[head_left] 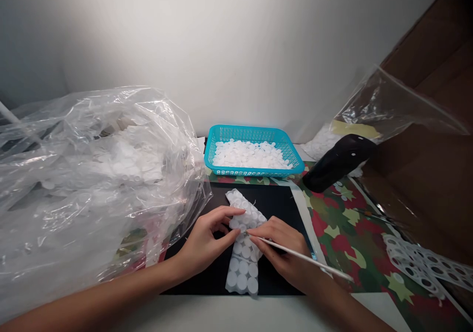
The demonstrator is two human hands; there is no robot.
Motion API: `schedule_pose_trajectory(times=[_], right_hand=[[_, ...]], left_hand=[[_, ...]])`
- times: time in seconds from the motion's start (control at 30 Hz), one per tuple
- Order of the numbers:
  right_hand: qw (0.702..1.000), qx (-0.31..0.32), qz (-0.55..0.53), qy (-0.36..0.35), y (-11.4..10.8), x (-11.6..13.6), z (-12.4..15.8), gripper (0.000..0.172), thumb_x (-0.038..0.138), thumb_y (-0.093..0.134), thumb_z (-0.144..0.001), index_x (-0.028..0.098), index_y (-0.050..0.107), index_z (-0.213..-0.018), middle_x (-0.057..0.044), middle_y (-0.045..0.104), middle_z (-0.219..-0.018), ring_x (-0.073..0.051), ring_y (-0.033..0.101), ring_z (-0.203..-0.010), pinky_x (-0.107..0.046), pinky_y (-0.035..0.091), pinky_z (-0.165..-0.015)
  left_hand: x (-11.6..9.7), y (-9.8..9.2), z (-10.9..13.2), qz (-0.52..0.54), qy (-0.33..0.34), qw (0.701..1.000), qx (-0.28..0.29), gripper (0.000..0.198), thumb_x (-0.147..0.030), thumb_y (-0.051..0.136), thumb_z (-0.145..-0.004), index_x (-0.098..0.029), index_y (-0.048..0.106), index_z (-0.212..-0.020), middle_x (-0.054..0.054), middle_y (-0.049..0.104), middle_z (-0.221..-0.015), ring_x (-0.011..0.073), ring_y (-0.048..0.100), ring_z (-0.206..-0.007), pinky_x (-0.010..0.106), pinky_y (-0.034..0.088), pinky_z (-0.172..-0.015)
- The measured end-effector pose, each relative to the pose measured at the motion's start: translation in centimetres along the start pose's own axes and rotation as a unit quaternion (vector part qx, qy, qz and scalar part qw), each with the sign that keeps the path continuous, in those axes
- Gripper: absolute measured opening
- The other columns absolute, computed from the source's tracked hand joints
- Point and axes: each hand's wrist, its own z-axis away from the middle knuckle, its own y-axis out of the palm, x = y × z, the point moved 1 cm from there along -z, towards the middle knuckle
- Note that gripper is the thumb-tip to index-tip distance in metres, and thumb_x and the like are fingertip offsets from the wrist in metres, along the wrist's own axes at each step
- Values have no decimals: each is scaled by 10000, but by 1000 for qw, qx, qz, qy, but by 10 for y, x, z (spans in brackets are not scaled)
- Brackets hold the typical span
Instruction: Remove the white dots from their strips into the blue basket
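A strip of white discs, joined in rows, lies lengthwise on a black mat; its upper part looks folded or bunched. My left hand is at the strip's left side, index finger and thumb on its upper part, holding it down, while the other fingers curl partly out of sight. In a pen-like pinch, my right hand has a thin white stick. The stick's tip reaches the middle of the strip near my left thumb, and its far end points to the lower right. What the tip touches is too small to tell.
Beyond the mat stands a blue basket of loose white discs. A large clear plastic bag with white pieces fills the left. At right are a black object, a punched white sheet and a brown cardboard box.
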Motion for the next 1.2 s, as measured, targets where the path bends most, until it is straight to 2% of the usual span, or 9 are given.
schedule_pose_trajectory(times=[0.3,0.53,0.77,1.0,1.2], right_hand=[[1000,13,-5,-18,0,0,0,170,85,565,-833,154,654,-960,-60,670,-787,-147,575,-701,-291,442,-644],[999,18,9,-42,5,-6,5,223,86,568,-836,192,631,-1022,-41,685,-831,-146,571,-711,-301,451,-658],[998,9,50,-38,10,-8,2,182,144,546,-863,190,654,-1001,-43,688,-796,-151,560,-692,-290,462,-622],[999,30,32,-10,11,-7,1,179,173,515,-885,200,648,-1001,-33,695,-818,-147,587,-713,-289,462,-672],[999,0,-7,50,4,-6,1,144,166,546,-864,220,654,-943,-15,703,-837,-150,614,-735,-298,460,-756]], left_hand=[[1,1,0,37,-19,999,3,311,-235,580,-820,-211,594,-1130,59,594,-1044,148,555,-822,271,493,-714],[-1,1,-1,41,-29,999,-2,310,-235,591,-808,-201,610,-1115,55,584,-1021,124,528,-762,233,470,-657],[-4,0,-3,36,-44,998,-7,319,-225,603,-789,-187,617,-1106,58,588,-1008,130,512,-769,224,456,-645],[-5,1,-3,55,-50,997,-1,322,-229,598,-794,-178,604,-1111,58,594,-1006,125,521,-754,231,463,-658],[-2,-1,-3,26,-25,999,4,287,-225,536,-839,-182,597,-1115,68,615,-1017,157,567,-825,272,472,-730]])
